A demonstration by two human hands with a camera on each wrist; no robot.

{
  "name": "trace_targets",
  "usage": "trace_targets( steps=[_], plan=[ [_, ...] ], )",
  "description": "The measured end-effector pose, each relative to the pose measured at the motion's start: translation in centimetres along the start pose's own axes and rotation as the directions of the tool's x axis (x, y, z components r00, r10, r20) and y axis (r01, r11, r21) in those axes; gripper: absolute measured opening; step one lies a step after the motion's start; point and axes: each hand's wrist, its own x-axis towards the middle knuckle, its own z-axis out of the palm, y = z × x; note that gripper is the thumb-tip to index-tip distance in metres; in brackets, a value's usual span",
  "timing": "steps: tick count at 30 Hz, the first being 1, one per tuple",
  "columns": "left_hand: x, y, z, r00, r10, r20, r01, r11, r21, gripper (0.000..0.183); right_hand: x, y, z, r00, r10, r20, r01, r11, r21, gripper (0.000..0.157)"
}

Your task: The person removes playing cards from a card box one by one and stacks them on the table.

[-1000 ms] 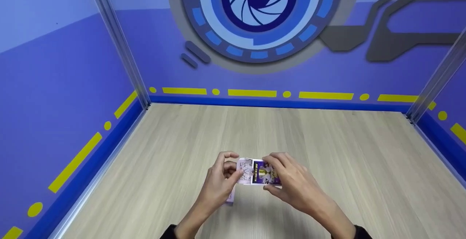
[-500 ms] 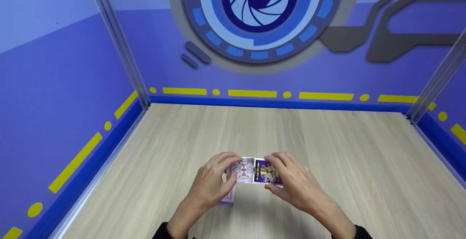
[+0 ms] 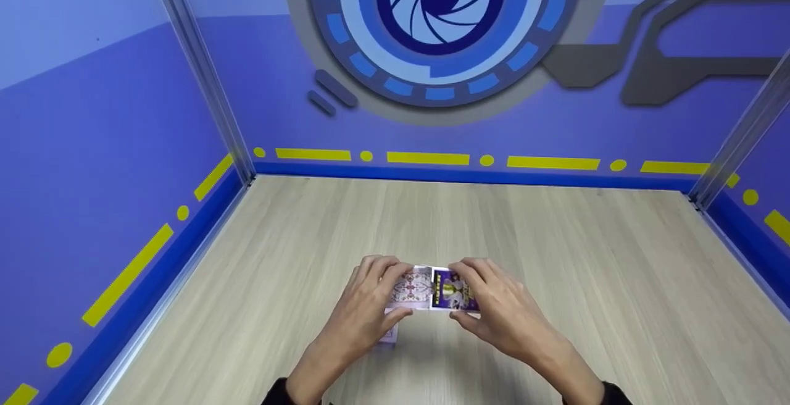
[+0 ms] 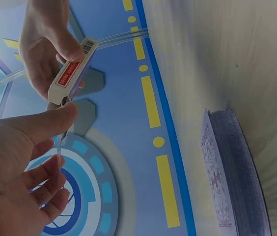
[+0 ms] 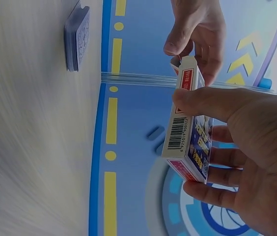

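Note:
My right hand [image 3: 509, 306] grips a small card box [image 3: 455, 291], purple with yellow print on its broad face and white with a barcode on its narrow side. A thin playing card [image 3: 412, 288] with an ornate pinkish back lines up with the box's left end, where a flap [image 5: 176, 64] stands out. My left hand [image 3: 364, 300] holds that card by its long edges, thumb near, fingers far. In the left wrist view the card [image 4: 59, 145] shows edge-on between thumb and fingers. Below the left hand, a deck of cards [image 4: 229, 172] lies on the table.
A pale wood-grain table [image 3: 555, 257] spreads under both hands. Blue walls [image 3: 111, 164] with yellow dashes enclose its back and sides, with metal posts [image 3: 203, 78] at the corners.
My left thumb has moved off the card's face to its near edge, and the fingers have come over the far edge. More of the patterned back shows. The right hand with the box stays almost still.

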Motion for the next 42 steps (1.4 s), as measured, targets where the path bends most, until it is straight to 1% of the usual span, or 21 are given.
trace_targets(
  steps=[5, 14, 19, 23, 25, 28, 33, 37, 42],
  plan=[
    [-0.1, -0.6, -0.4, 1.0, -0.014, -0.006, 0.015, 1.0, 0.007, 0.077, 0.1, 0.0, -0.2, 1.0, 0.022, -0.003, -0.022, 1.0, -0.011, 0.074],
    [-0.1, -1.7, -1.3, 0.998, -0.06, -0.011, 0.061, 0.998, 0.017, 0.069, 0.0, 0.4, -0.6, 0.997, 0.081, -0.006, -0.081, 0.997, -0.009, 0.074],
    [-0.1, -2.5, -1.9, 0.996, -0.091, 0.009, 0.091, 0.996, 0.02, 0.07, 0.0, 1.0, -1.0, 0.993, 0.115, -0.033, -0.115, 0.993, 0.007, 0.075],
    [-0.4, -3.1, -2.2, 0.99, -0.129, 0.06, 0.128, 0.992, 0.007, 0.07, 0.1, 1.5, -1.2, 0.989, 0.135, -0.063, -0.134, 0.991, 0.022, 0.075],
    [-0.5, -3.4, -2.2, 0.984, -0.146, 0.098, 0.147, 0.989, -0.005, 0.07, 0.2, 1.6, -1.3, 0.987, 0.139, -0.076, -0.137, 0.99, 0.025, 0.076],
    [-0.7, -4.0, -2.0, 0.974, -0.155, 0.168, 0.163, 0.986, -0.033, 0.066, 0.2, 1.7, -1.4, 0.987, 0.137, -0.087, -0.135, 0.99, 0.025, 0.076],
    [-0.9, -4.8, -1.7, 0.95, -0.142, 0.278, 0.168, 0.983, -0.072, 0.061, 0.2, 1.7, -1.4, 0.986, 0.144, -0.082, -0.142, 0.989, 0.029, 0.075],
    [-1.2, -5.0, -1.6, 0.931, -0.134, 0.34, 0.172, 0.982, -0.084, 0.06, 0.2, 1.7, -1.5, 0.985, 0.153, -0.077, -0.151, 0.988, 0.032, 0.075],
    [-1.5, -5.3, -1.3, 0.9, -0.125, 0.417, 0.183, 0.978, -0.103, 0.06, 0.1, 1.7, -1.5, 0.986, 0.152, -0.075, -0.15, 0.988, 0.03, 0.075]
  ],
)
